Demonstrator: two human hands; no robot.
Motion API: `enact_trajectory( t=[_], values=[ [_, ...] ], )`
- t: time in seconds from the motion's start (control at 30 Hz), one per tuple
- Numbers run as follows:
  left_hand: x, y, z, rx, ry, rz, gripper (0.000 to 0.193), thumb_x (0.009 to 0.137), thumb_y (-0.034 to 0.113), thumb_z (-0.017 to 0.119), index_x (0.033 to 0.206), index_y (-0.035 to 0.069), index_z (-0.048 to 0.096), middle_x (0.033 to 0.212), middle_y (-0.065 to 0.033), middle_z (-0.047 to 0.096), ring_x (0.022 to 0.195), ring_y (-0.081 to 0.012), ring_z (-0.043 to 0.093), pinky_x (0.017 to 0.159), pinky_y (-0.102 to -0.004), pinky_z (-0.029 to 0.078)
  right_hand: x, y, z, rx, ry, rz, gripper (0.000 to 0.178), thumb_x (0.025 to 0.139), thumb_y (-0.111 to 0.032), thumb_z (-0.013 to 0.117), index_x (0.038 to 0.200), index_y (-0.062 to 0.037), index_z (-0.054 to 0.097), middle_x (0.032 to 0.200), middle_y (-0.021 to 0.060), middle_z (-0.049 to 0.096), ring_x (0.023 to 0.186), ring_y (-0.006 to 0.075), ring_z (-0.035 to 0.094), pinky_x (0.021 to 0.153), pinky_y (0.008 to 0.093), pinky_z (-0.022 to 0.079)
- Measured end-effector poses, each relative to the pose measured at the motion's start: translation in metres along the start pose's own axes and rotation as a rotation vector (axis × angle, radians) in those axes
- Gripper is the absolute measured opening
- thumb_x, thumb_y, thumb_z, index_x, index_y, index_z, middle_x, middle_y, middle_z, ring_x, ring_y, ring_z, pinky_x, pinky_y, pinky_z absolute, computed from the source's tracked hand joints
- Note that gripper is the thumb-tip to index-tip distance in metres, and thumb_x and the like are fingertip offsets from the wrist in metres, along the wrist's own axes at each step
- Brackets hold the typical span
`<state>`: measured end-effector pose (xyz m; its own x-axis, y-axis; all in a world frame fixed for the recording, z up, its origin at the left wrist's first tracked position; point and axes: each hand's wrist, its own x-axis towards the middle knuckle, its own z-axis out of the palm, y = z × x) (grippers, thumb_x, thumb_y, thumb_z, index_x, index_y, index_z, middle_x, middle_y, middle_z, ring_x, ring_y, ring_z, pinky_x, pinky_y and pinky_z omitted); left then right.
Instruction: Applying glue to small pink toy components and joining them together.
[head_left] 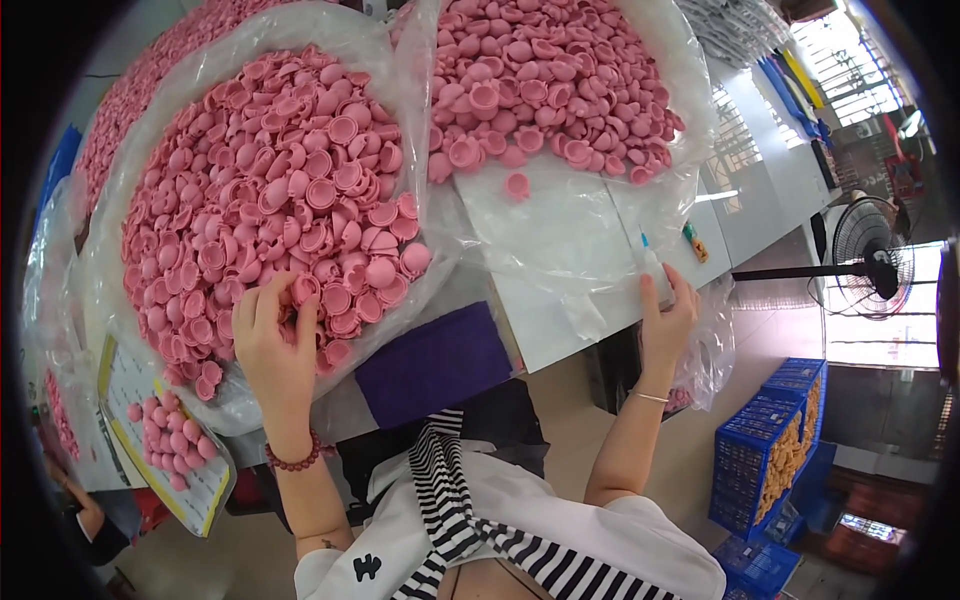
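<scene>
My left hand [275, 345] is at the near edge of a big heap of pink plastic half-shells [250, 180], its thumb and fingers closed around one pink half-shell [305, 288]. The heap lies in a clear plastic bag [410, 110] spread on the table. To the right, my right hand [668, 315] grips a slim white glue bottle [652, 265] with a blue tip, pointing away from me. The bottle is over the near edge of a second bag, which holds another heap of pink half-shells [550, 90]. One loose half-shell [517, 186] lies in front of that heap.
A folded purple cloth [435, 365] lies at the table's near edge. Round pink pieces sit on a yellow-edged tray [222, 490] at left. A small green-and-orange tube [695, 243] lies right of the bottle. Blue crates [745, 470] and a fan [870, 255] stand at right.
</scene>
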<state>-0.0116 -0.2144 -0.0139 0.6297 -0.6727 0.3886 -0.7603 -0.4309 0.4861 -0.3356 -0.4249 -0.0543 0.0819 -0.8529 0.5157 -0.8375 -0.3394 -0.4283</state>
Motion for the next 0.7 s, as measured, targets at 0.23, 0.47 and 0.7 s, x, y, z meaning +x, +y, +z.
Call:
enact_trajectory(
  t=[0.23, 0.47, 0.7],
  values=[
    [-0.011, -0.012, -0.001, -0.306, 0.222, 0.052, 0.016, 0.075, 0.002, 0.061, 0.088, 0.001, 0.052, 0.089, -0.0094, 0.062, 0.075, -0.0162, 0.055, 0.069, -0.0258, 0.043, -0.003, -0.001, -0.008, 0.172, -0.100, 0.103, 0.034, 0.076, -0.017, 0.066, 0.093, -0.0009, 0.042, 0.078, 0.0101, 0.052, 0.073, 0.0189, 0.050, 0.070, 0.0279, 0.042],
    [-0.045, 0.005, -0.032, -1.359, -0.004, -0.281, 0.017, 0.087, 0.012, 0.048, 0.099, -0.001, 0.046, 0.091, -0.0142, 0.053, 0.052, -0.0049, 0.037, 0.047, -0.0137, 0.028, -0.046, -0.091, -0.029, 1.397, -0.196, 0.244, 0.047, 0.080, -0.029, 0.063, 0.105, -0.0036, 0.033, 0.073, 0.0113, 0.054, 0.049, 0.0079, 0.046, 0.039, 0.0175, 0.033],
    [-0.066, 0.040, -0.019, -2.121, -0.810, -0.600, 0.025, 0.086, 0.016, 0.054, 0.101, 0.004, 0.039, 0.111, -0.0307, 0.049, 0.089, -0.0289, 0.061, 0.077, -0.0336, 0.052, -0.082, -0.172, -0.024, 2.055, -0.793, 0.483, 0.043, 0.073, -0.026, 0.068, 0.100, -0.0083, 0.040, 0.067, 0.0042, 0.044, 0.059, 0.0120, 0.041, 0.046, 0.0234, 0.029]
  ],
)
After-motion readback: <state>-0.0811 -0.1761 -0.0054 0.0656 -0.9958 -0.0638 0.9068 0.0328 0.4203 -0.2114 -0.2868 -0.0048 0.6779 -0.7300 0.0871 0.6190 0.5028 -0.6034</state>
